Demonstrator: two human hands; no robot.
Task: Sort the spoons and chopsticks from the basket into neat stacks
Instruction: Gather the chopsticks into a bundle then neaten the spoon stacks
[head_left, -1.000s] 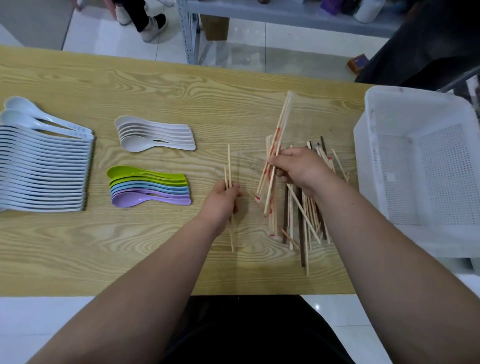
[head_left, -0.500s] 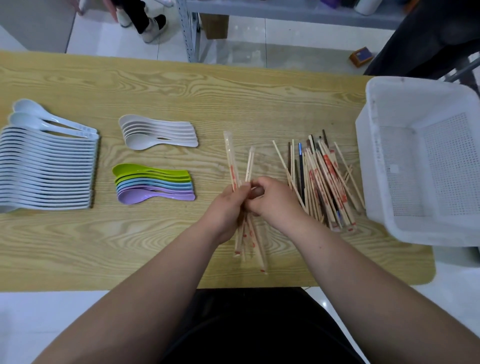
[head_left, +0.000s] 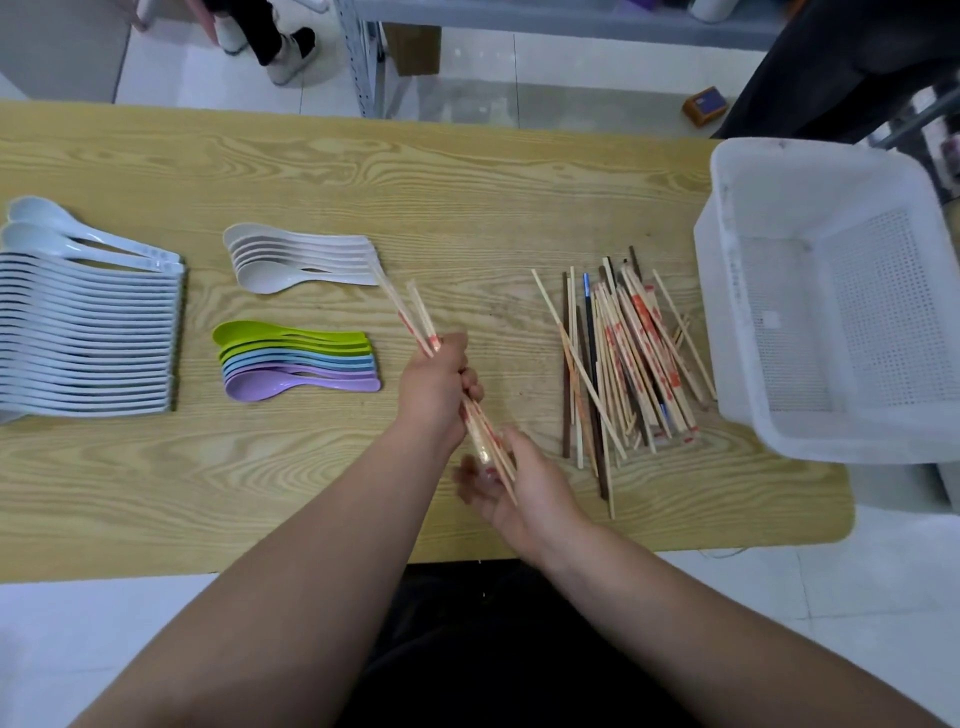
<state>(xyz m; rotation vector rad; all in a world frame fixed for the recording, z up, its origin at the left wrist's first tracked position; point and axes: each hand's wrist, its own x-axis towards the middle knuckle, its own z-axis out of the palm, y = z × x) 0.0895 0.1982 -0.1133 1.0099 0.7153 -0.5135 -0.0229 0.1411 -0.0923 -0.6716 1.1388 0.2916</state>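
Pale blue spoons (head_left: 88, 332) at the table's (head_left: 467, 171) left edge, white spoons (head_left: 301, 257), coloured spoons (head_left: 296, 361), my left hand (head_left: 436, 387) gripping wrapped chopsticks (head_left: 423, 312), my right hand (head_left: 519, 488) loosely open under their ends, loose chopsticks (head_left: 634, 353), basket (head_left: 779, 218) at right edge

You worked in plain workroom: wood-grain counter (head_left: 467, 171), white tiled floor (head_left: 571, 73), grey metal shelving rack (head_left: 359, 52), bystander's shoes (head_left: 291, 52) nearby.

Left hand (head_left: 434, 387) grips a bundle of chopsticks (head_left: 483, 434) over the table (head_left: 467, 182), right hand (head_left: 524, 493) palm-up under their lower ends. A loose pile (head_left: 623, 364) sits beside the basket (head_left: 727, 364) at the right edge.
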